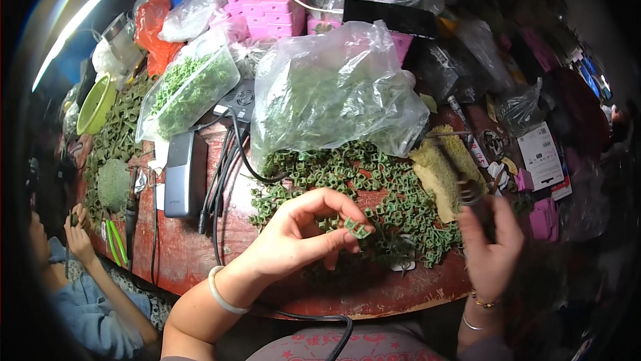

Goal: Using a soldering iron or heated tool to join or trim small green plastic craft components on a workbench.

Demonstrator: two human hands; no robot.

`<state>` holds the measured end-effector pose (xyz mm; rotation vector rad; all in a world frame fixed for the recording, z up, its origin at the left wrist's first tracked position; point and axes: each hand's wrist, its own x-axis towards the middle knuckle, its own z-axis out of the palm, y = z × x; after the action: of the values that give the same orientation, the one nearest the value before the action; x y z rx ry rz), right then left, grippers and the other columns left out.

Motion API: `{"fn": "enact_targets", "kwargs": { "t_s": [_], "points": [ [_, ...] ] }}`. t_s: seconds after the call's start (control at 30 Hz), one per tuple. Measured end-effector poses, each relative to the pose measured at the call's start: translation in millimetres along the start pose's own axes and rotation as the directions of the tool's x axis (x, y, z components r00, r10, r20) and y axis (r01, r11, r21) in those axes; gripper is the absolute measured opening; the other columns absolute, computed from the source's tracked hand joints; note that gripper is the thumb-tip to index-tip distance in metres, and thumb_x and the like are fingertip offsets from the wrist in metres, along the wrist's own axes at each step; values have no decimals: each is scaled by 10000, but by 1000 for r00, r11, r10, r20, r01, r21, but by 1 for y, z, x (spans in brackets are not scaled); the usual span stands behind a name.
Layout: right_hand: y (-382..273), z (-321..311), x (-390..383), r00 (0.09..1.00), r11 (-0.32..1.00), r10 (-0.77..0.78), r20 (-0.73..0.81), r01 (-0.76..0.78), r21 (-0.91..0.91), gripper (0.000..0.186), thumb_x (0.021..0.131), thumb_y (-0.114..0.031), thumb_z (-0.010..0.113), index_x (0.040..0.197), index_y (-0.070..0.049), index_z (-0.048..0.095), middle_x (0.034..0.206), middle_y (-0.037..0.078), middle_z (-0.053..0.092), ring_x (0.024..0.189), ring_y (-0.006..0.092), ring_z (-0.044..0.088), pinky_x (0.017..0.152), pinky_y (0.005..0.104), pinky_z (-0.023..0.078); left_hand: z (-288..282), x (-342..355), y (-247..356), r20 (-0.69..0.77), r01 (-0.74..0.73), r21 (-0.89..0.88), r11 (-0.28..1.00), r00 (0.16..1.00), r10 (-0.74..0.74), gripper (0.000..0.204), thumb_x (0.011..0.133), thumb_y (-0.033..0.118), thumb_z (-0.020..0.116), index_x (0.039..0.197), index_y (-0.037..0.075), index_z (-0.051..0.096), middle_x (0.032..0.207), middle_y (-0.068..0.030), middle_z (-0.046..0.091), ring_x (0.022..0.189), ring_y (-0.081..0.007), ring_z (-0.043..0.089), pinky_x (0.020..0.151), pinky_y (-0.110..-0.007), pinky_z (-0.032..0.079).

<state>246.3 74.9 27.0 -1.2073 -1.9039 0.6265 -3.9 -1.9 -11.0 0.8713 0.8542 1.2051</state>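
Head view: my left hand [300, 231] was raised over the near part of the red, worn wooden surface [407, 295], its thumb and index finger nearly closed in a pinch on one small, green, curled piece with short prongs [358, 229]. That piece sat out at the fingertips, above a loose spread of similar small green curled pieces [431, 234]. My right hand [493, 247] was off to the right, well apart from the left, its fingers bent around a dark, short, roughly cylindrical object [471, 194]. Motion blur hid the details there, so I could not tell what the object was or how tightly I had it.

Good handling, as I judged it, called for a light grip on the piece's edge; it looked thin enough to bend out of shape under a hard squeeze. Its prongs were best left clear of my thumb, and my left wrist steady, so that only the right hand needed to travel. Care was also due near the yellow, rough-textured cloth [437, 184] just beyond the dark object, and around the black cable [217, 201] left of the spread, where a sleeve could snag.
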Motion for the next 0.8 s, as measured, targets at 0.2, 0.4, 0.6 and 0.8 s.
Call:
{"fn": "enact_targets", "kwargs": {
  "t_s": [0.2, 0.4, 0.6, 0.8],
  "points": [
    [52, -42, -19, 983, 766, -170, -63, 92, -637, 164, 890, -110, 656, 952, 30, 595, 766, 150, 606, 642, 288, 581, 574, 350, 449, 11, 6, 0, -124, -33, 12, 999, 992, 34, 171, 903, 9, 572, 1074, 22, 570, 1076, -68, 603, 900, -131, 647, 559, -208, 513],
    [31, -10, -34, 982, 939, -144, -123, 96, -330, 290, 907, -273, 652, 891, 10, 592, 683, 91, 548, 576, 223, 546, 523, 319, 416, 7, 4, -10, -199, -119, 165, 979, 968, 151, 200, 890, 8, 596, 1090, 15, 579, 1081, -45, 603, 838, -64, 620, 555, -183, 493],
    [22, 24, -42, 956, 931, -293, 26, 291, -220, 398, 884, -409, 657, 847, -19, 590, 640, 70, 532, 501, 232, 532, 460, 336, 402, 7, 3, -10, -195, -105, 252, 962, 968, 157, 201, 873, -21, 604, 1071, -18, 575, 1097, -84, 593, 819, -98, 642, 560, -200, 527],
    [21, 25, -41, 958, 934, -282, 53, 286, -216, 392, 874, -391, 676, 845, -11, 584, 645, 76, 534, 507, 241, 530, 463, 339, 411, 9, 0, -5, -204, -69, 234, 970, 972, 119, 205, 872, -14, 609, 1075, -16, 577, 1084, -72, 584, 792, -90, 639, 592, -197, 528]
  ]
}}
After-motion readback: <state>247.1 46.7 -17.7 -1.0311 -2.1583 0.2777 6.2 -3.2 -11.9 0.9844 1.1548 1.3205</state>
